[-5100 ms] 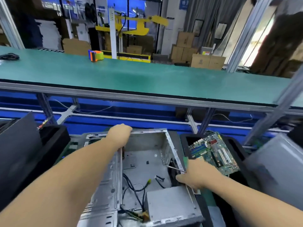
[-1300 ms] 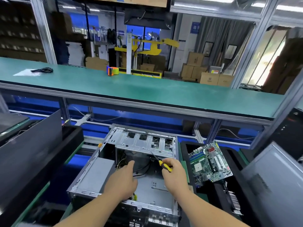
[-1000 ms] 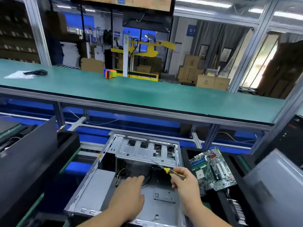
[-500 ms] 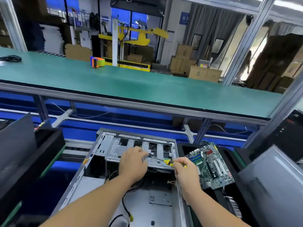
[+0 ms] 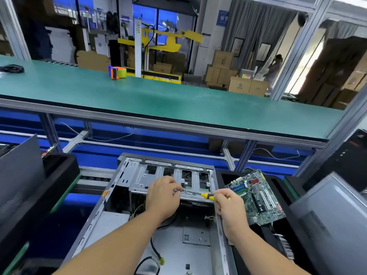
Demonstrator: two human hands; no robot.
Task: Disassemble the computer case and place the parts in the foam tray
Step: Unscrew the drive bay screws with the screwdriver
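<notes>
right hand gripping screwdriver over computer case | left hand pinching its tip | motherboard in foam tray right of case | tape dispenser on bench beyond

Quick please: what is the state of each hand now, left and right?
Left hand: pinches the screwdriver shaft near its tip, at the drive cage.
Right hand: grips the screwdriver's yellow handle.

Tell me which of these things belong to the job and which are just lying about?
In use: computer case, screwdriver in the right hand, left hand at its tip, motherboard in the foam tray.
Lying about: tape dispenser, black cable, cardboard boxes.
</notes>
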